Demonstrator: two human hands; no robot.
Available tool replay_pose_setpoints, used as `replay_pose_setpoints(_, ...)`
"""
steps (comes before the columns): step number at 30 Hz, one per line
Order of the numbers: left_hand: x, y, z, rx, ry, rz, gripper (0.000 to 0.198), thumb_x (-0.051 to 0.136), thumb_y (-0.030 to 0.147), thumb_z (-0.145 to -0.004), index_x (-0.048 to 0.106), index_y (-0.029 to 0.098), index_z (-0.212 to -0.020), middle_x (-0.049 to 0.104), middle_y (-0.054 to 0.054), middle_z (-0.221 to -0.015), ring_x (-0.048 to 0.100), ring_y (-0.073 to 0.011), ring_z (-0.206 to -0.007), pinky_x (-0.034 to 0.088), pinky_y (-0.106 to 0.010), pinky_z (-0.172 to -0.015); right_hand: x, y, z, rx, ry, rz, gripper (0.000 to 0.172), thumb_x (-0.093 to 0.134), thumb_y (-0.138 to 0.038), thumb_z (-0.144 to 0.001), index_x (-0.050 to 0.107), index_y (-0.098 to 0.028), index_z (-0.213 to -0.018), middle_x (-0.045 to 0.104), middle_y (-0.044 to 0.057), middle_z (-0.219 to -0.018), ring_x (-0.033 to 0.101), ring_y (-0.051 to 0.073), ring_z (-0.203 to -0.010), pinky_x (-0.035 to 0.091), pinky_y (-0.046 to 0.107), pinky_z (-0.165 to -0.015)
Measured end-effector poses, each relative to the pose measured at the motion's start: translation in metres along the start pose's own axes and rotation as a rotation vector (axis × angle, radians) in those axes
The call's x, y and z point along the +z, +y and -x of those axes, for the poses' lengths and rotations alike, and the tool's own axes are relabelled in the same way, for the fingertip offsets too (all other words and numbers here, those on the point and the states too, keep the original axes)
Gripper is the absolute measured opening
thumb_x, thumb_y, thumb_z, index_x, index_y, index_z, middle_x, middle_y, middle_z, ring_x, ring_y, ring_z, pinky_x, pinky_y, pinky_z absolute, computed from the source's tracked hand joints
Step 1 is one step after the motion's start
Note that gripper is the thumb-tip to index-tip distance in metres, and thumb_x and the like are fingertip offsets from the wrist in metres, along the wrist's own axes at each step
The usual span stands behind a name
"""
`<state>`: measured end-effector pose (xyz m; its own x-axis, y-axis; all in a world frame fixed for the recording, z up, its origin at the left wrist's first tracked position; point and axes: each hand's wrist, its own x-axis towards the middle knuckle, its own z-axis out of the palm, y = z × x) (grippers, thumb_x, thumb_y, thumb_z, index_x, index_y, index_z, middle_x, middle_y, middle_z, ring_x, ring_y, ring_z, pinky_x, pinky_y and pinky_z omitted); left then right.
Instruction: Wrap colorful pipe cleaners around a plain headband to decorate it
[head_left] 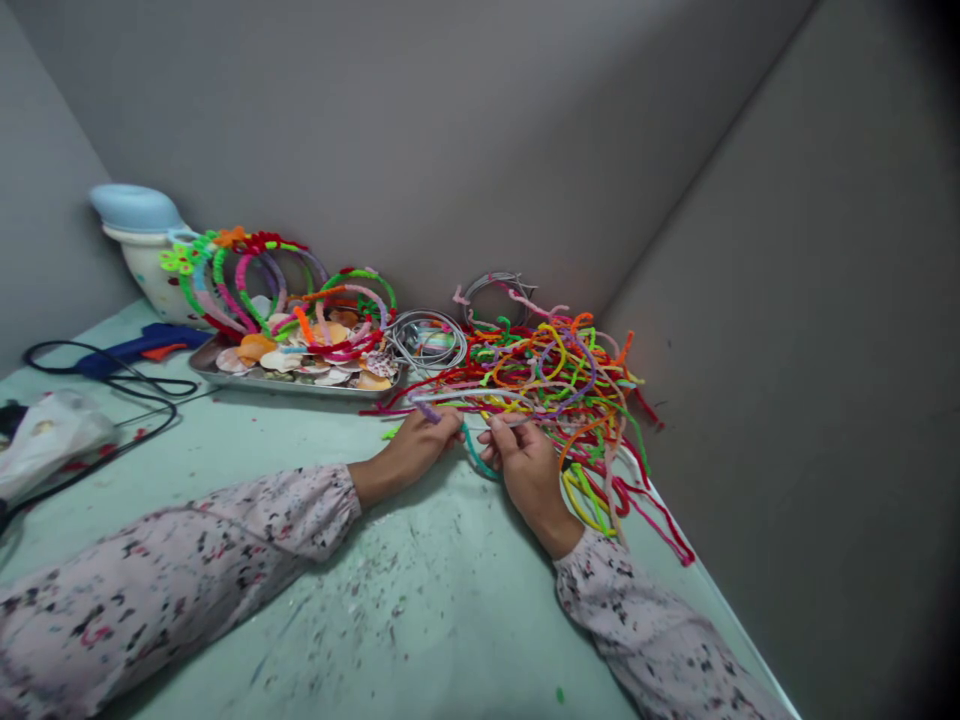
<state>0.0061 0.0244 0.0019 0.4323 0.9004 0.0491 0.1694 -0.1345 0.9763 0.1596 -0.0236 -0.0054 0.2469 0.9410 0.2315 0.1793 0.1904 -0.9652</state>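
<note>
My left hand [420, 446] is closed in a pinch, with a short purple fuzzy end [427, 411] sticking out above the fingers. From its fingertips a teal pipe cleaner [478, 456] curves down and across towards my right hand [529, 472]. The right hand is also closed, thumb against fingers, on what looks like a thin grey wire running between the hands. How the wire and pipe cleaner meet is hidden by the fingers. Just beyond both hands lies a tangled heap of colourful pipe cleaners [570, 370].
A metal tray [300, 386] of seashells carries several fuzzy wrapped headbands [241, 270]. Coiled grey wire [429, 340] sits beside it. Leftward are a blue glue gun [127, 350], its black cord [161, 408], a white plastic bag [56, 438] and a blue-topped white container [142, 230]. Walls stand behind and right.
</note>
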Motion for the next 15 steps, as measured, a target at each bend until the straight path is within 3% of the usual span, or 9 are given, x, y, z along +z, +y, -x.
replay_pose_setpoints(3,-0.001,0.001,-0.001,0.001,0.024,-0.032,0.025,0.04,0.03,-0.083,0.047,0.019,-0.062,0.042,0.003,-0.057,0.037,-0.0116,-0.053,0.03,-0.024,-0.049,-0.002,0.003,-0.003,0.024,-0.055,-0.011,0.028,0.055,-0.044,-0.083,0.062,-0.017,-0.086,0.066,0.004,-0.072,0.058,0.014,-0.056,0.045,0.024,-0.051)
replay_pose_setpoints(8,-0.005,0.007,0.001,0.129,0.003,-0.187,0.023,0.039,0.022,-0.081,0.049,0.018,-0.06,0.047,0.001,-0.062,0.043,-0.0137,-0.064,0.034,-0.026,-0.06,-0.011,0.001,-0.009,0.091,-0.221,-0.129,0.024,0.06,-0.037,-0.08,0.063,-0.017,-0.093,0.066,0.002,-0.074,0.059,0.012,-0.054,0.043,0.022,-0.047)
replay_pose_setpoints(12,-0.006,-0.002,-0.002,0.03,0.057,-0.128,0.028,0.037,0.033,-0.086,0.051,0.019,-0.066,0.045,0.002,-0.059,0.041,-0.0137,-0.058,0.032,-0.026,-0.053,-0.017,-0.003,-0.015,0.198,-0.337,-0.213,0.019,0.059,-0.028,-0.075,0.064,-0.017,-0.09,0.068,0.001,-0.073,0.058,0.011,-0.052,0.042,0.021,-0.045)
replay_pose_setpoints(15,-0.004,-0.013,-0.008,-0.022,0.033,-0.002,0.031,0.038,0.039,-0.085,0.05,0.019,-0.065,0.042,0.002,-0.058,0.037,-0.0123,-0.053,0.03,-0.025,-0.05,-0.014,0.001,-0.019,0.285,-0.292,-0.251,0.021,0.063,-0.027,-0.068,0.065,-0.017,-0.086,0.067,-0.001,-0.067,0.055,0.009,-0.047,0.042,0.021,-0.044)
